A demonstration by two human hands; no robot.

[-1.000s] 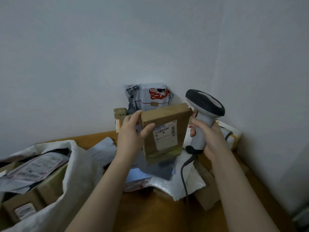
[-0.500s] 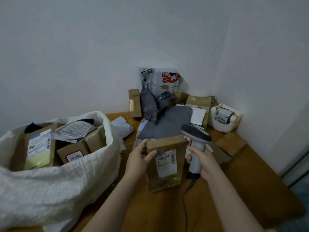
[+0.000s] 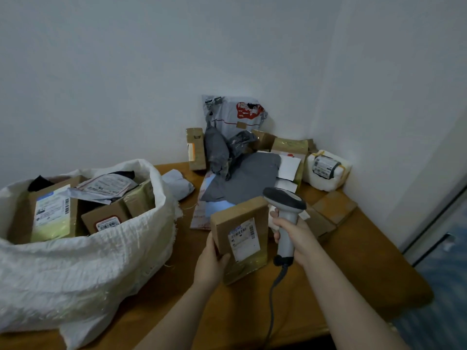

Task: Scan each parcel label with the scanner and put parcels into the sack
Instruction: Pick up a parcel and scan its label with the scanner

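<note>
Centrally, the left hand point(image 3: 209, 265) grips the brown parcel point(image 3: 240, 223) by its lower left edge, label facing the camera, while the right hand point(image 3: 297, 236) curls its fingers point(image 3: 276, 224) round the scanner point(image 3: 285, 200) handle just beside it, right of the sack point(image 3: 88, 261).

Brown wooden table point(image 3: 366, 274) in a corner, pale plain walls point(image 3: 126, 72) behind — bluish floor point(image 3: 447, 286) at right

The box point(image 3: 223, 221) is brown with a white barcoded label point(image 3: 243, 239), the scanner point(image 3: 286, 227) pale grey, dark-headed, the nine o'clock sack point(image 3: 75, 269) woven white, the desk point(image 3: 353, 269) orange-brown, the twelve o'clock mailer point(image 3: 226, 114) grey with red print.
</note>
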